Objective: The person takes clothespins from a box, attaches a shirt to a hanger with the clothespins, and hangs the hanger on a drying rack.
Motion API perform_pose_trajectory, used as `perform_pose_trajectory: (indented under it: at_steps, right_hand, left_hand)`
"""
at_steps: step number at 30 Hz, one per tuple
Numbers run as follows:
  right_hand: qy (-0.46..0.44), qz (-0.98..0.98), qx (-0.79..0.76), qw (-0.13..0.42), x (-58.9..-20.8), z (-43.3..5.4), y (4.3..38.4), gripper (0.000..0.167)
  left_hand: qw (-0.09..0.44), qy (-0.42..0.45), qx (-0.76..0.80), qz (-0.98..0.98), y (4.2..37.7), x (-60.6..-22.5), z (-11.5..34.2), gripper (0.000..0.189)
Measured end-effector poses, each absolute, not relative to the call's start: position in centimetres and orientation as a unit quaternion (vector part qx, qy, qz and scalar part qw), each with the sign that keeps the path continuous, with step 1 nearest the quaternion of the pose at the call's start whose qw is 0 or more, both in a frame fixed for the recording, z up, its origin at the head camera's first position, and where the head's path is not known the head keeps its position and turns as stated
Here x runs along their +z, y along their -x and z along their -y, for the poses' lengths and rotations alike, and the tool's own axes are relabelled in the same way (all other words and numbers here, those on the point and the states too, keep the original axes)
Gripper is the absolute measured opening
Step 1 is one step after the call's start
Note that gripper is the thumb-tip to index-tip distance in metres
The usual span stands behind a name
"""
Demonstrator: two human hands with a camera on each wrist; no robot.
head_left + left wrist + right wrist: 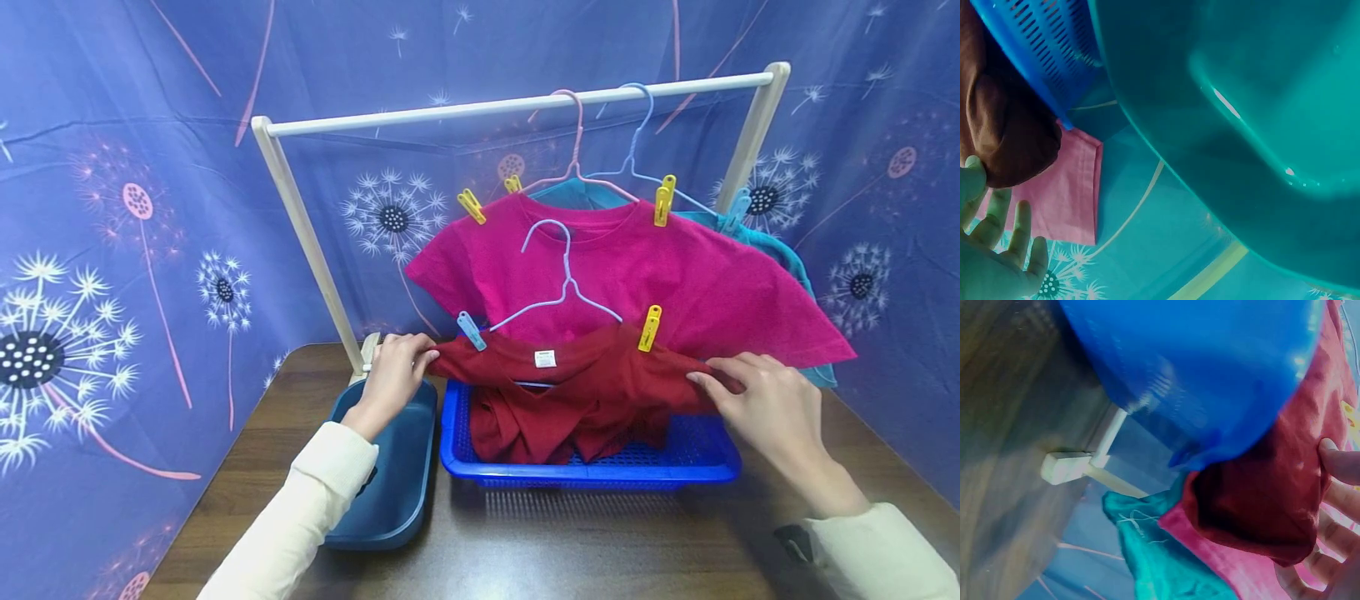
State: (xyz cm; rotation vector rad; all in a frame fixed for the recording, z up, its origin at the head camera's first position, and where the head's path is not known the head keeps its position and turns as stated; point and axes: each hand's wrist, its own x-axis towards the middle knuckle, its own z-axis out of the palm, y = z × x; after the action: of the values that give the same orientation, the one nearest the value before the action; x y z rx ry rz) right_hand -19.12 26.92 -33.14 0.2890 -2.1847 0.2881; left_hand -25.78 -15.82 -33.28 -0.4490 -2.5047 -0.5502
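Observation:
A dark red T-shirt (573, 421) hangs from a light blue wire hanger (567, 279), its lower part bunched in a blue plastic basket (585, 473). One blue clothespin (472, 331) and one yellow clothespin (649, 328) sit on its shoulders. My left hand (395, 375) pinches the end of the left-side sleeve; in the left wrist view, the thumb lies against that sleeve (1013, 134). With thumb and fingers my right hand (772, 404) holds the other sleeve (1260, 506) by its edge. Between both hands the shirt's upper part is spread sideways.
Behind, a wooden rack (450, 111) bears a magenta T-shirt (570, 267) on a pink hanger (577, 142) and a teal garment (787, 258) on a blue hanger (636, 137), with clothespins on them. A dark teal tub (390, 533) stands left of the basket on the wooden table (570, 550).

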Motion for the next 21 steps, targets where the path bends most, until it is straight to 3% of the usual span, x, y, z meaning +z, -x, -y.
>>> perform_pose_trajectory:
  at_steps: [21]
  right_hand:
    - [-0.133, 0.866, 0.148, 0.458, -26.7, -25.8, 18.7, 0.021]
  left_hand:
    - [0.333, 0.176, -0.246, 0.893, 25.7, -27.7, 17.2, 0.013]
